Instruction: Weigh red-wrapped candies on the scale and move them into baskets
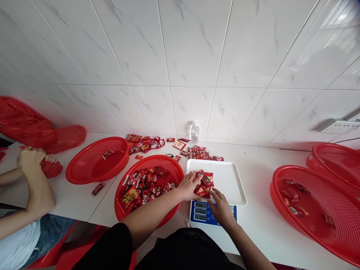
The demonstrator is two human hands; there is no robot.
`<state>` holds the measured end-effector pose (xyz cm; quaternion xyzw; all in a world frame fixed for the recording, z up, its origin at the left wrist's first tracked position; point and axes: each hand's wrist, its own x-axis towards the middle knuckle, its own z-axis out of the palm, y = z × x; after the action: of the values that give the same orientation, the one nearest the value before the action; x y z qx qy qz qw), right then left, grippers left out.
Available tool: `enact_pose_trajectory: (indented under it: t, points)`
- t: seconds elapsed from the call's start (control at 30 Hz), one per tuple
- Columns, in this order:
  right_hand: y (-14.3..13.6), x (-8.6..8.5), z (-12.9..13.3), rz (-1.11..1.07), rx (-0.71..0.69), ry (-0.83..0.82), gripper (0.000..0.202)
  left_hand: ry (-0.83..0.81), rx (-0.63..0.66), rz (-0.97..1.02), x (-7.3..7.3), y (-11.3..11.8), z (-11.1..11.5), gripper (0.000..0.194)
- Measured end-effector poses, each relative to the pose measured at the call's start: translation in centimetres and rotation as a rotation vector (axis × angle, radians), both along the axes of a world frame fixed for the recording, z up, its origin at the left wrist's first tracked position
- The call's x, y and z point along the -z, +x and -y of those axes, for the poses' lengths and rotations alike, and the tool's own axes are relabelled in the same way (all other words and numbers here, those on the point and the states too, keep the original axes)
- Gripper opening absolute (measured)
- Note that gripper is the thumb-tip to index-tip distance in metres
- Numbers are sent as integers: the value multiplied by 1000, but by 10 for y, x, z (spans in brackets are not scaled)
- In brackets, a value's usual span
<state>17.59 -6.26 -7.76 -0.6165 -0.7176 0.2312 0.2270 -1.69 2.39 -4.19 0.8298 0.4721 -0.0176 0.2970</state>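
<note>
A white weighing tray sits on a blue digital scale in front of me. Small red snack packets lie in a pile on the tray's left side. My left hand reaches over the tray's left edge, fingers spread and touching the pile. On the near side, my right hand has its fingers apart, their tips close beside the packets; whether they touch cannot be told. A red plastic basket full of mixed red packets stands under my left forearm.
Loose packets lie behind the tray near a clear bottle. Another red basket stands left, holding one packet. More baskets are at right. A co-worker's hands grip a red bag at far left.
</note>
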Motion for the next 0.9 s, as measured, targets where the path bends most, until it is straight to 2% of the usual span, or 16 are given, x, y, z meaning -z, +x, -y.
enact_pose_trajectory:
  t: [0.13, 0.23, 0.47, 0.63, 0.7, 0.8, 0.9]
  points:
    - [1, 5, -12, -1, 28, -65, 50, -79, -28, -38, 3, 12, -15, 131]
    - [0, 8, -25, 3, 48, -126, 60, -83, -70, -80, 5, 21, -23, 134]
    - [-3, 15, -51, -12, 67, -189, 64, -75, -68, -82, 1, 28, -23, 110]
    - [-2, 17, -56, -94, 84, -173, 58, -124, -199, 116, 4, 27, -15, 78]
    - [-1, 18, -57, -174, 90, -147, 56, -211, -279, 235, 5, 29, -13, 71]
    - [1, 19, -60, -289, 92, -120, 56, -524, -405, 494, 6, 33, -11, 63]
    - [-1, 17, -61, -363, 96, -121, 52, -791, -530, 733, 4, 34, -12, 68]
